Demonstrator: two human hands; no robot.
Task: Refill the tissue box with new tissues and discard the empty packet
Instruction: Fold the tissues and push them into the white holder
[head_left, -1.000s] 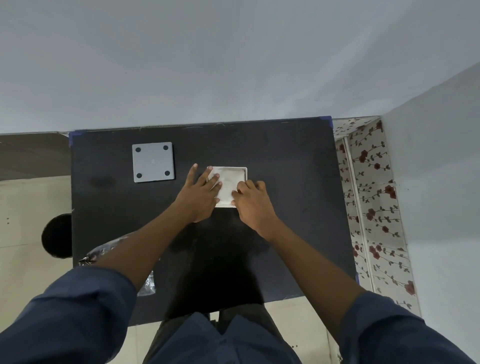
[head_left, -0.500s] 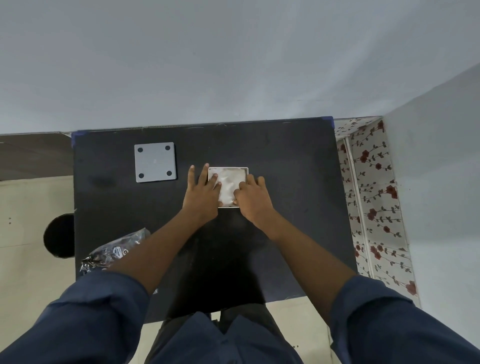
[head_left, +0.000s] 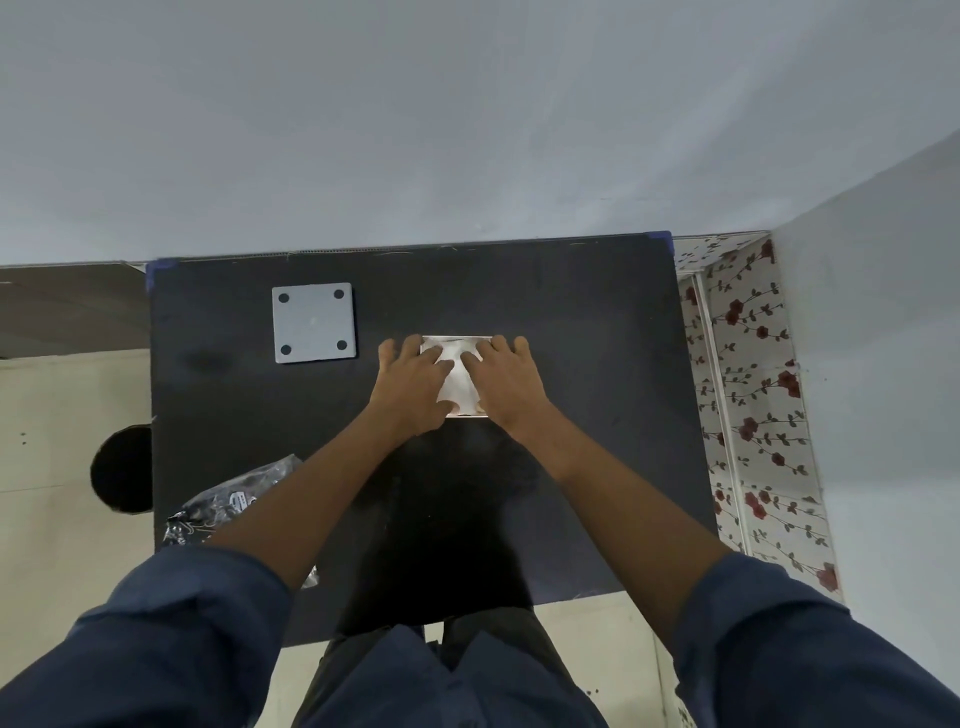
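A white tissue box (head_left: 457, 339) stands open in the middle of the black table (head_left: 597, 364), with white tissues (head_left: 460, 383) showing inside. My left hand (head_left: 413, 387) lies flat over the box's left half, fingers spread on the tissues. My right hand (head_left: 511, 384) lies flat over the right half, its fingers also on the tissues. Both hands hide most of the box. A crumpled clear and dark plastic packet (head_left: 228, 506) lies near the table's front left edge, partly under my left forearm.
A grey square lid (head_left: 314, 322) with four dark dots lies flat at the back left of the table. A round black object (head_left: 122, 470) sits on the floor left of the table. A floral-patterned panel (head_left: 753, 389) runs along the right side.
My right hand has slid forward and to the right, further over the box, and my left hand has shifted a little onto the tissues. The packet shows more beside my left arm.
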